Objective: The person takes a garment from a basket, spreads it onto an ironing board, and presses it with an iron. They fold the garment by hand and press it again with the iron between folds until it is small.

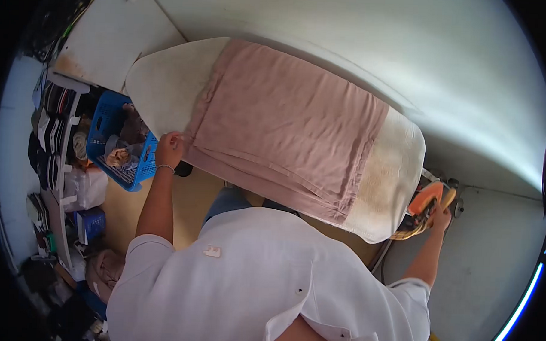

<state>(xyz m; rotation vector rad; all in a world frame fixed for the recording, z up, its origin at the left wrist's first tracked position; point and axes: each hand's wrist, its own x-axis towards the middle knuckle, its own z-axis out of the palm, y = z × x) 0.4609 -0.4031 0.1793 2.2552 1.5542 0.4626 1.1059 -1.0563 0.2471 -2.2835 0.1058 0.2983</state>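
A dusty-pink cloth (287, 117) lies spread across the ironing board (168, 70), its near edge hanging over the board's front side. At the cloth's left near corner, my left hand (170, 146) is closed with the fingertips pinching its edge. Off the right end of the board, my right hand (441, 219) is wrapped round the handle of an orange iron (427, 197). The iron is tilted at a wicker basket (408, 235); its soleplate is hidden from me.
Beyond the board's left end hangs or stands a blue plastic basket (137, 172) with cloth items inside. Shelves (69, 139) of folded clothes line the left side. A pale wall (362, 35) runs close behind the board.
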